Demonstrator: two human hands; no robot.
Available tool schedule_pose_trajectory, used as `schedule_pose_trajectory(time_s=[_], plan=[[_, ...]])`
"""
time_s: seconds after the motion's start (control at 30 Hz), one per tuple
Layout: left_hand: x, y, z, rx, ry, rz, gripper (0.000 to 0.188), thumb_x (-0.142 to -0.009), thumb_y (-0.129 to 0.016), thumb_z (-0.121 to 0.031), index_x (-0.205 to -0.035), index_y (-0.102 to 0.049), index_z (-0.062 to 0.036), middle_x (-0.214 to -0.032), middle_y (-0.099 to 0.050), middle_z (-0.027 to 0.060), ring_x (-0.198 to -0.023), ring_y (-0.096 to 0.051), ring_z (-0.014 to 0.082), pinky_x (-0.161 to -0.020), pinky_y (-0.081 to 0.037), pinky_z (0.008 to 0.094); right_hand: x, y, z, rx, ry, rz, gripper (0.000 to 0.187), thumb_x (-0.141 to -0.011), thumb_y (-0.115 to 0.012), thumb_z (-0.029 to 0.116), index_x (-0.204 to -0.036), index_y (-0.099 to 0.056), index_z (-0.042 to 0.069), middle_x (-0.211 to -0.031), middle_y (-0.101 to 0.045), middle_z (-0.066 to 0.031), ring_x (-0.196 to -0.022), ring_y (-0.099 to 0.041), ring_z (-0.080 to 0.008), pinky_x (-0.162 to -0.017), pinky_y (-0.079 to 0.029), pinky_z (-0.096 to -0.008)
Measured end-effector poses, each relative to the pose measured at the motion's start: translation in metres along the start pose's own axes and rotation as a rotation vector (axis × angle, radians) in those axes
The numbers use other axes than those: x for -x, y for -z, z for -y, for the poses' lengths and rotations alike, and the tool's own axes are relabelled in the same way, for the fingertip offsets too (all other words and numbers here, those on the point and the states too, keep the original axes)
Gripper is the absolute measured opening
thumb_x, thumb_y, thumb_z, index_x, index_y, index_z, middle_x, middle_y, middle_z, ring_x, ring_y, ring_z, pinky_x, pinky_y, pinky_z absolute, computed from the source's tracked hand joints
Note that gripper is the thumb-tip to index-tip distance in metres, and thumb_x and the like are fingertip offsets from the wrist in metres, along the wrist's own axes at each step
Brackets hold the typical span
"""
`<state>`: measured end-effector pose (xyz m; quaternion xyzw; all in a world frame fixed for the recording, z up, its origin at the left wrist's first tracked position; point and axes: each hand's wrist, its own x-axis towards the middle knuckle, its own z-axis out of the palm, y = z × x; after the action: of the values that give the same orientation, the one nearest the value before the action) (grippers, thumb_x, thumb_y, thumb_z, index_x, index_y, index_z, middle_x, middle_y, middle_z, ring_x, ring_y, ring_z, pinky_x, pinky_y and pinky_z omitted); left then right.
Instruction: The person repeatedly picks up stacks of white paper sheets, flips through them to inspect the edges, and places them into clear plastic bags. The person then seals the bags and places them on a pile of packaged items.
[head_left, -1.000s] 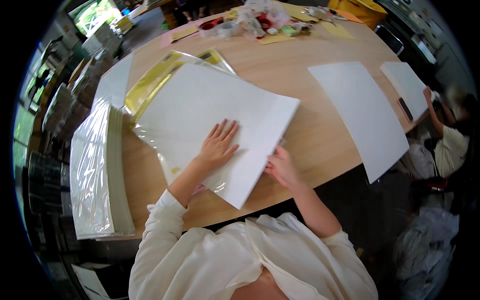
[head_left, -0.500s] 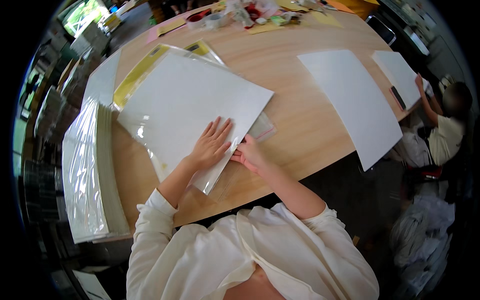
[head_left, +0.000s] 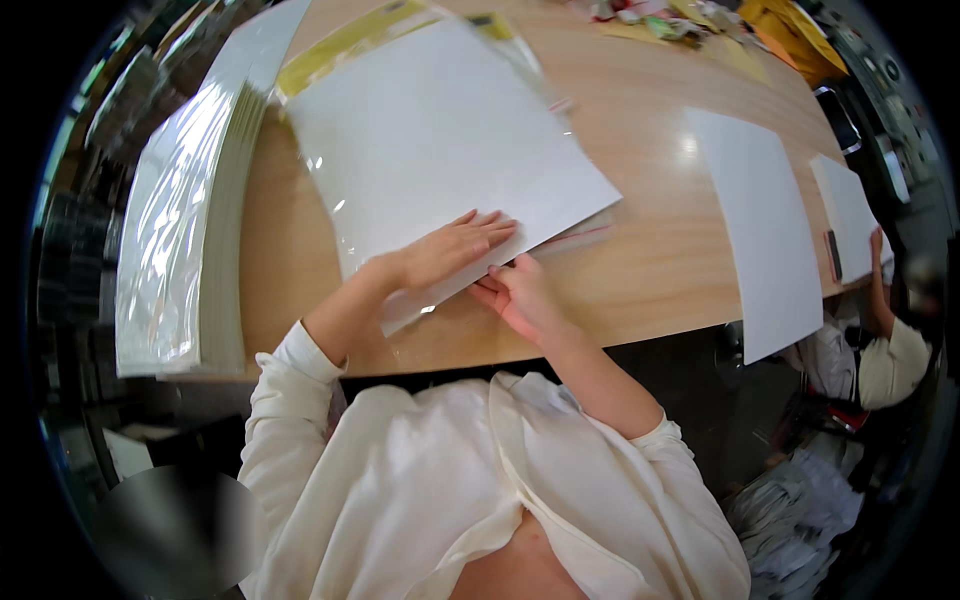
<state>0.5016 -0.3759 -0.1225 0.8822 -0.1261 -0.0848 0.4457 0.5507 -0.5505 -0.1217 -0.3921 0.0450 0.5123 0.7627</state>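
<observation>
Left grip (head_left: 455,250) flat, open on white sheet (head_left: 440,140), right grip (head_left: 515,295) pinching its near edge

Table (head_left: 640,250): wood-look top, light tan, smooth, with a faint sheen where light strikes it.
Large white sheet (head_left: 440,130): paper or thin card, matt, smooth, enclosed in a clear plastic sleeve (head_left: 345,235) that is glossy and shows bright reflections.
Stack of sleeves (head_left: 175,230): clear plastic film, shiny, slightly wrinkled, over pale card edges.
Loose white sheets (head_left: 765,220): paper, matt, flat.
Left hand (head_left: 450,250) and right hand (head_left: 515,295): bare skin; sleeves of soft cream cloth, matt.
</observation>
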Motion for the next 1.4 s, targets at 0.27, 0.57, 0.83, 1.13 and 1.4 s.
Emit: schedule_pose_trajectory(time_s=[0.27,0.57,0.83,1.13,1.4], plan=[[0.204,-0.050,-0.018,0.897,0.416,-1.214,0.020,-0.090,-0.061,-0.013,-0.104,-0.061,0.0001,-0.079,-0.062,0.0009,-0.061,-0.053,0.0063,-0.056,-0.042,0.0210,0.040,-0.011,-0.027,0.007,-0.148,0.092,0.034,-0.093,-0.047,0.006,-0.124,-0.044,-0.007,-0.124,-0.053,-0.0196,-0.112,-0.056,-0.0299,-0.096,-0.048,-0.0422],[0.222,-0.154,-0.045,0.660,0.833,-1.121,0.016,-0.078,-0.073,-0.015,-0.085,-0.071,-0.0011,-0.052,-0.036,-0.0100,-0.050,-0.027,0.0012,-0.046,-0.018,0.0226,0.032,-0.056,-0.092,1.444,0.524,0.511,0.017,-0.080,-0.065,0.002,-0.097,-0.062,0.001,-0.092,-0.060,-0.0104,-0.077,-0.060,-0.0201,-0.062,-0.050,-0.0306],[0.212,-0.173,-0.025,0.730,0.681,-1.265,0.011,-0.079,-0.072,-0.009,-0.087,-0.072,-0.0017,-0.053,-0.036,-0.0107,-0.051,-0.027,0.0006,-0.046,-0.019,0.0213,0.021,-0.056,-0.148,1.649,0.925,0.579,0.015,-0.074,-0.068,0.003,-0.085,-0.058,0.004,-0.088,-0.053,-0.0074,-0.084,-0.053,-0.0248,-0.074,-0.044,-0.0356],[0.214,-0.179,-0.018,0.852,0.574,-1.317,0.011,-0.082,-0.068,-0.010,-0.086,-0.071,-0.0002,-0.052,-0.041,-0.0089,-0.048,-0.031,-0.0002,-0.043,-0.020,0.0208,0.025,-0.053,-0.154,1.689,0.939,0.552,0.015,-0.073,-0.068,0.000,-0.080,-0.055,0.002,-0.083,-0.054,-0.0097,-0.078,-0.054,-0.0283,-0.071,-0.043,-0.0372],[0.213,-0.164,-0.027,1.194,0.599,-1.275,0.017,-0.087,-0.063,-0.013,-0.078,-0.068,0.0008,-0.051,-0.044,-0.0074,-0.039,-0.029,-0.0001,-0.038,-0.015,0.0203,0.034,-0.041,-0.152,1.606,1.209,0.692,0.017,-0.072,-0.066,-0.003,-0.080,-0.052,0.004,-0.083,-0.052,-0.0075,-0.080,-0.053,-0.0259,-0.072,-0.043,-0.0371]])
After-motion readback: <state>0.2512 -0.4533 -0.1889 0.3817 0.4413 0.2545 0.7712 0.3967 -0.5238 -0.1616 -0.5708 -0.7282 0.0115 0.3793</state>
